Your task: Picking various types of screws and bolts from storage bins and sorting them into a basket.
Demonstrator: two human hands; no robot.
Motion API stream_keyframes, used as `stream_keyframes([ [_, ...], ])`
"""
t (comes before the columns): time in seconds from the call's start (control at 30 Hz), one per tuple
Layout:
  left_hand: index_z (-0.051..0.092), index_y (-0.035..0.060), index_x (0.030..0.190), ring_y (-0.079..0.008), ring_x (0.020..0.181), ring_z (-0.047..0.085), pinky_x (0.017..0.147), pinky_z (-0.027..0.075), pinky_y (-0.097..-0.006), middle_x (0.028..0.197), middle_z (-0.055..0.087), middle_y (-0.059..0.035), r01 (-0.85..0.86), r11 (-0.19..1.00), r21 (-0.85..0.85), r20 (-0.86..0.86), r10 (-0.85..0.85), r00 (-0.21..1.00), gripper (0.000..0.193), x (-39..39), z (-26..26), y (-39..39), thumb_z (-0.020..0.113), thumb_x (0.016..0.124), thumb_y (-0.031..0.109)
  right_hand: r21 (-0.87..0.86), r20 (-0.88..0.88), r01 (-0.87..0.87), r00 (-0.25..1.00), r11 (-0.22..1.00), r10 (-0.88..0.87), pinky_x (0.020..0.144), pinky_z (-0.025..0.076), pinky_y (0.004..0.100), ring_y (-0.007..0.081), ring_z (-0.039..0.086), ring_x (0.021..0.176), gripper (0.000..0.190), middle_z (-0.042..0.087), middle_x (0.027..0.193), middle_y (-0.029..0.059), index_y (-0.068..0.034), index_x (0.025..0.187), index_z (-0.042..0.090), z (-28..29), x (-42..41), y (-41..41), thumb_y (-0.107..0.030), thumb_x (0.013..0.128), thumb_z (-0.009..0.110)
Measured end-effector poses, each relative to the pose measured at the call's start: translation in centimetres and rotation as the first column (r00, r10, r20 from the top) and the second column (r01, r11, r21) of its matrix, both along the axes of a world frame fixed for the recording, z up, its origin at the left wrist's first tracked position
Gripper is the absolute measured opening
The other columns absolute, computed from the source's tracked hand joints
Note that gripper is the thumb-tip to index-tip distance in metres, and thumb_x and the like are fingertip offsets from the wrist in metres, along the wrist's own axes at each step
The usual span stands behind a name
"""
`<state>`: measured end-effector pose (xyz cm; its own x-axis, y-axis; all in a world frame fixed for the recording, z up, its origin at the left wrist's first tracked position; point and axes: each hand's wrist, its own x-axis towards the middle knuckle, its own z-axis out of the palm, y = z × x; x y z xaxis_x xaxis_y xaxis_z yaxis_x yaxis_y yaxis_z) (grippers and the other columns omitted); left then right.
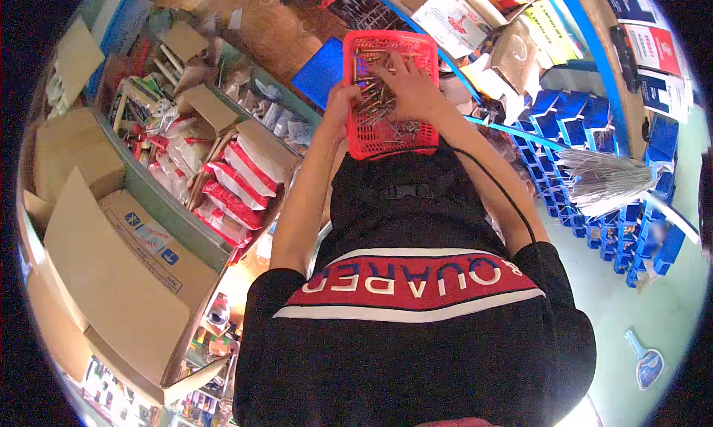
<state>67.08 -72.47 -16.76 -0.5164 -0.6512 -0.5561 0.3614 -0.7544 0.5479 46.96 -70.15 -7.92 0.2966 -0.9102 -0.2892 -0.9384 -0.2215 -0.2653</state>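
Observation:
A red plastic basket (392, 149) stands in front of my torso, with loose metal screws or similar fasteners (376, 101) inside it. My left hand (342, 107) grips the basket's left rim, its thumb reaching over the edge. Inside the basket, my right hand (409, 87) lies over the fasteners with its fingers spread; whether it pinches any of them cannot be made out. A blue flat-sided object (322, 73) sits beside the basket on the left.
Cardboard boxes (117, 293) and red-and-white packets (239, 182) fill the left side. At right are blue storage bins (596, 132), a bundle of pale ties or wires (607, 182) and a blue-edged shelf with boxes (454, 20). A black cable crosses my right forearm.

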Motion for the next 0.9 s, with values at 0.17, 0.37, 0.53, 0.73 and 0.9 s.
stream_keyframes([
  [0.17,0.068,0.0020,0.104,-0.0194,0.073,0.068,0.069,0.061,-0.0373,0.087,0.069,-0.0055,-0.020,0.999,0.033,0.024,0.019,1.000,0.028,-0.4,0.1,0.2,0.055,0.079,0.003,0.031,0.064,-0.030,0.998,0.999,0.028,0.114,0.046,0.0675,0.0548,0.043,0.146,0.119,0.038,0.158,0.0254,-0.023,0.158,0.042,-0.6,-0.8,-0.1,-0.038,0.056,0.102],
  [0.37,0.068,0.0006,0.098,-0.0230,0.074,0.070,0.072,0.062,-0.0384,0.087,0.070,-0.0085,-0.065,0.996,0.065,0.016,0.065,0.998,0.023,0.8,-1.5,0.2,0.056,0.079,0.005,0.244,0.141,-0.070,0.989,0.967,0.037,0.104,0.056,0.0574,0.0530,0.061,0.125,0.096,0.040,0.153,0.0295,-0.016,0.154,0.044,0.1,0.4,0.5,-0.027,0.072,0.092],
  [0.53,0.069,-0.0037,0.116,-0.0324,0.088,0.073,0.087,0.064,-0.0454,0.102,0.074,-0.0151,0.006,0.982,0.188,0.039,-0.014,0.999,0.045,1.2,-3.0,0.7,0.056,0.079,0.019,0.225,0.293,-0.124,0.955,0.967,0.054,0.098,0.059,0.0472,0.0445,0.071,0.108,0.064,0.063,0.134,0.0222,-0.004,0.139,0.059,-0.6,-1.3,2.5,-0.027,0.085,0.084],
  [0.73,0.065,-0.0029,0.117,-0.0368,0.086,0.074,0.083,0.066,-0.0522,0.103,0.071,-0.0186,-0.239,0.941,0.239,-0.044,0.256,0.966,0.042,1.6,-0.9,1.0,0.053,0.079,0.009,0.395,0.729,0.310,0.468,0.865,-0.500,0.101,0.056,0.0387,0.0238,0.072,0.115,0.043,0.076,0.122,0.0144,-0.004,0.133,0.068,2.0,-4.2,2.0,-0.030,0.100,0.076],
  [0.9,0.064,-0.0017,0.122,-0.0382,0.109,0.070,0.100,0.059,-0.0576,0.116,0.070,-0.0179,-0.254,0.886,0.389,-0.257,0.369,0.893,0.046,2.7,0.1,0.8,0.053,0.079,0.010,0.243,0.600,0.673,0.462,0.699,-0.653,0.112,0.051,0.0401,0.0254,0.065,0.132,0.052,0.069,0.140,0.0180,-0.001,0.142,0.062,-0.1,-4.5,2.1,-0.036,0.105,0.072],
])
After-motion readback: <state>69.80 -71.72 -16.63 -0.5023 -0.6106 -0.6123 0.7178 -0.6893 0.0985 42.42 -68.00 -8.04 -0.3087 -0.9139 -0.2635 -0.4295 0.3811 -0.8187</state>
